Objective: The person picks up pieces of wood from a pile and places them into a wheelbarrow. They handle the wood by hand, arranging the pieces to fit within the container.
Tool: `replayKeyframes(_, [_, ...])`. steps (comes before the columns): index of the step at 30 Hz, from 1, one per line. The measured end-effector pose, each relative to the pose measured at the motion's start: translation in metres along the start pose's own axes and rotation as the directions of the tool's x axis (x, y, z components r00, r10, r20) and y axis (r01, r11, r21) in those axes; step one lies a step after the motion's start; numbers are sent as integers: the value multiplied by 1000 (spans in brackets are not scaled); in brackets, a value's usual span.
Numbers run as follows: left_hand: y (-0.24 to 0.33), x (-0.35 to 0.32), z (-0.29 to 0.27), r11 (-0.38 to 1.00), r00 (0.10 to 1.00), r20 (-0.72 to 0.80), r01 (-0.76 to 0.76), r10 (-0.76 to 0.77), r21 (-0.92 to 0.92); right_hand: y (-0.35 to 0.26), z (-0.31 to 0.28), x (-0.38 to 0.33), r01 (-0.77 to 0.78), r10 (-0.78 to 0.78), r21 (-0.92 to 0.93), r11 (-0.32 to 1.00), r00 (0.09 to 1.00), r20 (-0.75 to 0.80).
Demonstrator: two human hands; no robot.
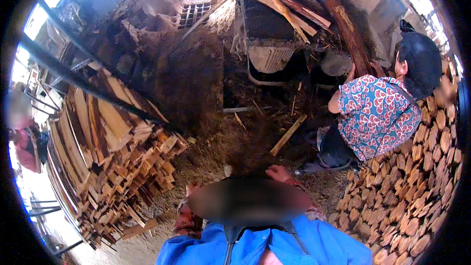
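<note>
My left hand (pixel 193 189) is at the lower middle, partly hidden by a blurred patch, so its finger pose is unclear. To its right, my right hand (pixel 280 173) is held in front of my body with the fingers loosely apart; nothing shows in it. Between them, a little farther out, is a small pale lump (pixel 227 171) that I cannot make out. A split stick (pixel 288 135) lies on the dark ground beyond my right hand. At the right, another person (pixel 378 113) in a patterned shirt has both hands at the lower end of a long, bark-covered slab (pixel 351 34).
Stacked sawn wood (pixel 132 167) rises at the left, and piled split logs (pixel 407 191) fill the right. Ahead stands a sooty hearth (pixel 270 29) with planks (pixel 289 12) on top. A long pole (pixel 223 0) leans beside a metal grate (pixel 193 15). Another person (pixel 24 142) is at the far left.
</note>
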State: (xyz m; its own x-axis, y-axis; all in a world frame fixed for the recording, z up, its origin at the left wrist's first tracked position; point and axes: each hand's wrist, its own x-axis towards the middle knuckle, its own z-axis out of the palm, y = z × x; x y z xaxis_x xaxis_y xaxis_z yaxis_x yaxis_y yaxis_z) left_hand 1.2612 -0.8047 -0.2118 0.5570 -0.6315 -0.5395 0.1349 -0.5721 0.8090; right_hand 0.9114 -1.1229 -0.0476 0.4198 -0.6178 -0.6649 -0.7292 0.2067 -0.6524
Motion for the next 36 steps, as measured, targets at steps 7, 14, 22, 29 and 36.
replayKeyframes(7, [196,110,44,982,988,59,150,-144,-110,-48,-54,43,149,-149,24,989,989,-6])
replayKeyframes(14, [144,140,70,952,970,65,241,-232,-191,-70,-119,159,130,-141,-102,986,984,-106])
replayKeyframes(22, [122,136,93,578,817,114,490,-565,-652,-107,-191,232,165,-167,-179,970,986,4])
replayKeyframes(29, [285,206,102,887,923,54,381,-380,-260,-146,-187,267,128,-158,-208,970,978,-134])
replayKeyframes(36, [472,325,108,992,990,112,-78,90,-100,-206,-189,277,63,-80,-86,994,976,-202])
